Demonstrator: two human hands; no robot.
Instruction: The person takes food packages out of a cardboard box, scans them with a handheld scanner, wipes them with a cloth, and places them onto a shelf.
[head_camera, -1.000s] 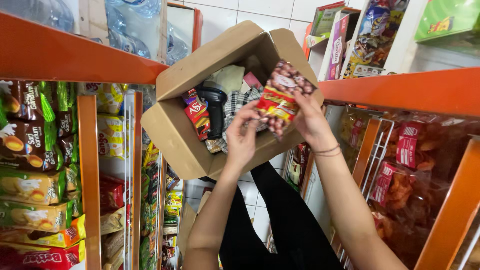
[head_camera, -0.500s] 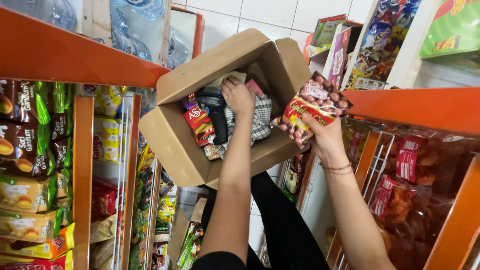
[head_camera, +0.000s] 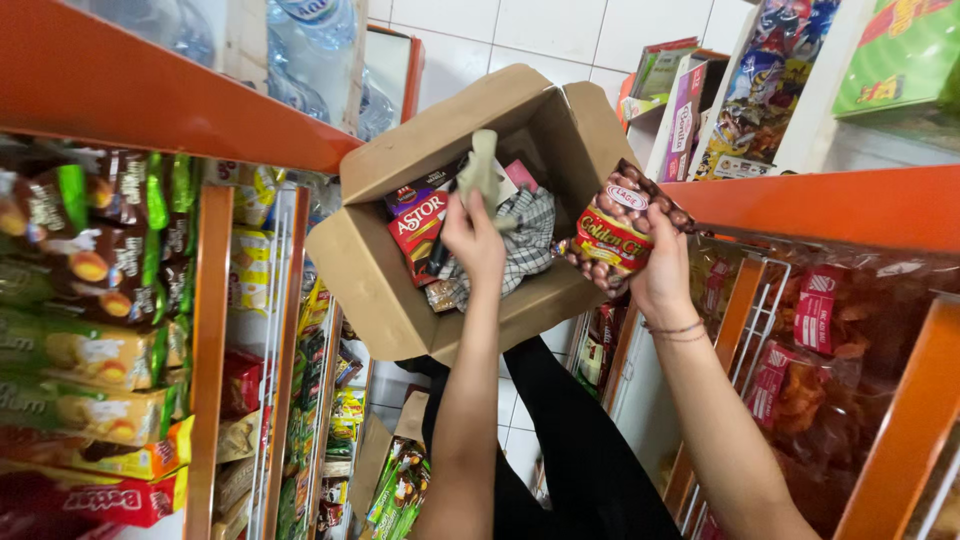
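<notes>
Cardboard box (head_camera: 400, 290), held open between orange shelves (head_camera: 120, 90), is entered by the left hand (head_camera: 473, 238), pinched on a pale greenish object (head_camera: 484, 165) standing upright above it, while a peanut packet (head_camera: 615, 235) is clasped by the right hand (head_camera: 665, 275) at the box's right edge.

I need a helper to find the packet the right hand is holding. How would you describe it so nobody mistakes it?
Start at the open cardboard box held up between the orange shelves. At its right edge, the right hand grips a snack packet. It is the only one outside the box: red and yellow, printed with round brown nuts, unlike the flat red box and checked cloth inside.
</notes>
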